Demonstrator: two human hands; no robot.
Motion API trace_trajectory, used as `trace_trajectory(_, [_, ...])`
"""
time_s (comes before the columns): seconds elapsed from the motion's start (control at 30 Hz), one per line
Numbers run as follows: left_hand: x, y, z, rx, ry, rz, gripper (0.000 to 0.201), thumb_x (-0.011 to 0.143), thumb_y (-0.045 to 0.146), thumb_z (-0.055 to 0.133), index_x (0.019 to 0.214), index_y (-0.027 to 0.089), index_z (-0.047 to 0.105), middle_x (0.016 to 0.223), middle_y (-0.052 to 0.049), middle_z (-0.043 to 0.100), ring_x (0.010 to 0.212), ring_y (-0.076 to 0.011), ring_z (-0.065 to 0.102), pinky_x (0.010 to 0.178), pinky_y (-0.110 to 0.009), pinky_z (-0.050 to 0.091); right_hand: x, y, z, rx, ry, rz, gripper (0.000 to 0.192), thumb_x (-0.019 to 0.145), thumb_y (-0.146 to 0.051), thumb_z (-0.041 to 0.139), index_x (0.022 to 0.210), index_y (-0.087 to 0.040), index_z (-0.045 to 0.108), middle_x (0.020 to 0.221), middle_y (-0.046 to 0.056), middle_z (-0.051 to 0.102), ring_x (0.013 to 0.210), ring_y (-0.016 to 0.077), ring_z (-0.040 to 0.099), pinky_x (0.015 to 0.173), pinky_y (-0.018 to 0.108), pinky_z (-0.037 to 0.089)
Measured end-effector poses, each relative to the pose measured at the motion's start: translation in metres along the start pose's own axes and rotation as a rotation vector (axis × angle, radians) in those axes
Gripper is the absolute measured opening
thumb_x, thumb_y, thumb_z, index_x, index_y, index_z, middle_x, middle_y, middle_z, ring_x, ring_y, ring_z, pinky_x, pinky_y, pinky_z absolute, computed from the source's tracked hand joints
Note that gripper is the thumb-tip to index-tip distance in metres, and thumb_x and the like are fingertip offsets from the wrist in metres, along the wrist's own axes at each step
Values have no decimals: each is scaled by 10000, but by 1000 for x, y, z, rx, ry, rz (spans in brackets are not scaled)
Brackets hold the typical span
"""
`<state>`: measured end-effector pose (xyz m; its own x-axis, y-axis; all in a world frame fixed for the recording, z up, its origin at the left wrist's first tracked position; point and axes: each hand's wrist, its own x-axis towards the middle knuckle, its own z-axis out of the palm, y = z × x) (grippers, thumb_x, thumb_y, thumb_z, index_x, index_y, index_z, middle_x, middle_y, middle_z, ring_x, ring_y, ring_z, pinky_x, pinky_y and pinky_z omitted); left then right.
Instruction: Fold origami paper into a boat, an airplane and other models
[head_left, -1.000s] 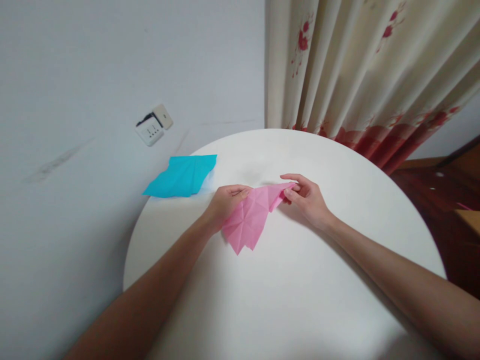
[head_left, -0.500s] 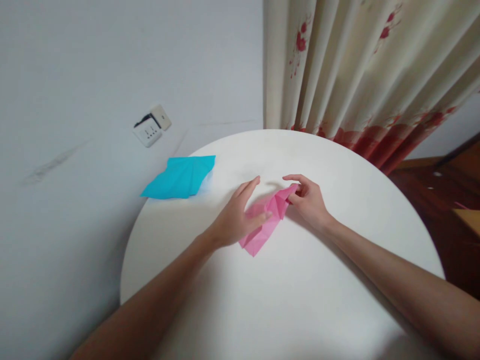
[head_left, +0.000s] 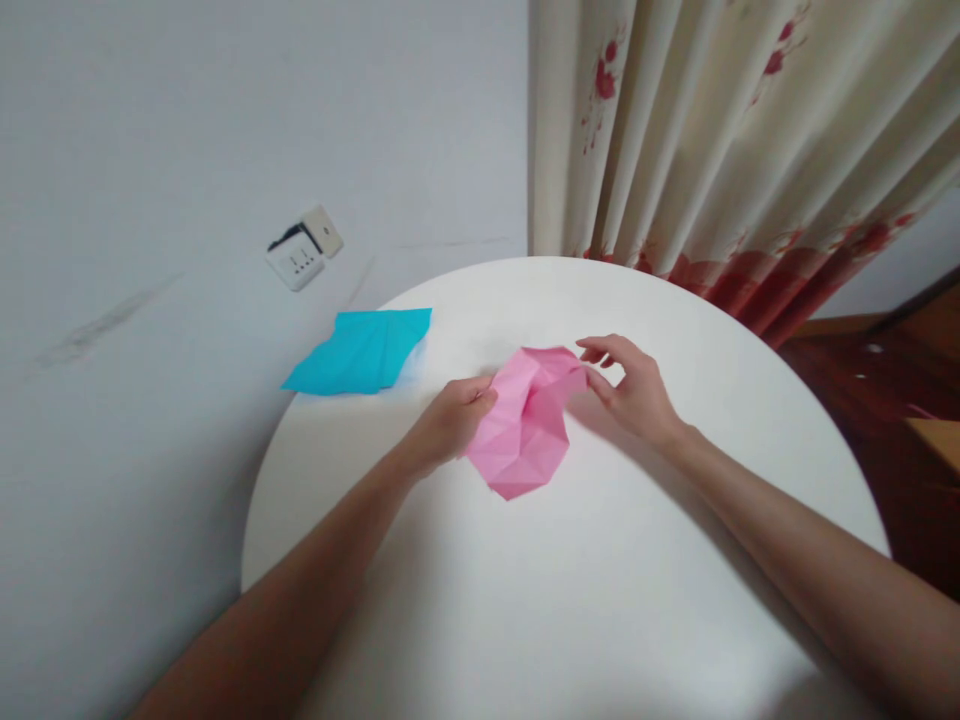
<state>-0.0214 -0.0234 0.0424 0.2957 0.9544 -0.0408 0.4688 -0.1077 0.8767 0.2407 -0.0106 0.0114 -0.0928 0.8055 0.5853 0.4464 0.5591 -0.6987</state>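
A creased sheet of pink paper (head_left: 521, 425) is held up over the table, partly opened out, with fold lines across it and a hollow near its middle. At its left edge my left hand (head_left: 454, 425) is closed, the thumb lying on top of the paper and the fingers behind. My right hand (head_left: 634, 390) is at the upper right corner, where thumb and a finger pinch the paper; its other fingers are curled loosely above.
The round white table (head_left: 600, 600) stands against a wall. Blue creased paper (head_left: 360, 352) lies at its left back edge. A socket with a white plug adapter (head_left: 296, 262) is on the wall. A floral curtain (head_left: 697, 150) hangs behind the table.
The pink paper has gone from a narrow folded bunch to a wider, spread shape. My left hand has closed on its left edge, while my right hand has shifted slightly right.
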Motion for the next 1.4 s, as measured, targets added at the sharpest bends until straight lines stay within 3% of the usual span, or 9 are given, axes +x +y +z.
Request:
trace_trajectory(0.07, [-1, 1, 0, -61, 42, -55, 271, 847, 366, 524, 793, 177, 710, 604, 3, 627, 481, -163, 519, 453, -261, 328, 1, -4, -1, -44, 125, 45, 256, 870, -325, 685, 1116, -262, 652, 1043, 69, 642, 923, 233, 606, 778, 378, 506])
trace_trajectory(0.2, [1, 0, 3, -113, 175, -43, 194, 807, 314, 542, 752, 186, 677, 608, 13, 589, 516, -158, 501, 478, -255, 305, -3, -20, 3, -25, 299, 135, 190, 951, -412, 568, 1029, -247, 622, 1034, 67, 622, 933, 221, 591, 752, 355, 500])
trace_trajectory(0.4, [7, -7, 8, -352, 274, -17, 239, 803, 307, 586, 949, 165, 711, 739, -10, 665, 620, -177, 576, 564, -260, 404, -15, -24, 21, 183, 138, 437, 503, 808, -497, 741, 1193, -202, 607, 1157, 130, 656, 877, 232, 623, 678, 349, 517])
trace_trajectory(0.57, [9, -10, 9, -575, 209, -3, 343, 797, 301, 627, 1099, 153, 696, 945, -59, 740, 747, -200, 662, 633, -267, 471, -14, -1, 28, 440, 24, 664, 388, 755, -506, 773, 825, -132, 698, 727, 63, 682, 582, 169, 573, 502, 296, 445])
trace_trajectory(0.7, [14, -14, 6, -615, 218, -19, 371, 758, 290, 654, 1105, 165, 695, 969, -59, 747, 780, -210, 681, 653, -275, 496, -5, 0, 18, 553, 151, 636, 364, 698, -455, 841, 846, -143, 726, 755, 56, 720, 595, 171, 610, 528, 304, 489])
trace_trajectory(0.83, [18, -18, 5, -646, 175, -1, 395, 736, 290, 659, 1110, 167, 688, 935, -53, 745, 742, -200, 670, 623, -267, 476, 2, -7, 7, 652, 158, 599, 349, 666, -439, 874, 840, -167, 744, 814, 70, 757, 668, 204, 661, 615, 345, 547])
trace_trajectory(1.03, [19, -16, 3, -649, 254, -32, 285, 691, 300, 665, 928, 148, 706, 832, -52, 715, 669, -176, 620, 616, -272, 469, 6, 0, -3, 730, 63, 539, 265, 638, -396, 867, 805, -214, 770, 794, 39, 762, 701, 209, 668, 673, 354, 543])
trace_trajectory(1.23, [20, -18, -7, -689, 266, -74, 238, 734, 410, 626, 762, 178, 670, 693, -26, 639, 592, -168, 562, 523, -268, 416, 8, 2, -22, 680, -60, 505, 74, 656, -254, 757, 713, -214, 783, 813, 47, 732, 648, 177, 606, 559, 300, 439])
trace_trajectory(1.4, [21, -23, -8, -591, 264, -71, 314, 697, 439, 794, 762, 169, 646, 671, -5, 635, 558, -120, 532, 509, -232, 370, 11, -2, -29, 722, -195, 474, 358, 810, -465, 574, 748, -181, 783, 920, 109, 715, 823, 265, 646, 679, 390, 520])
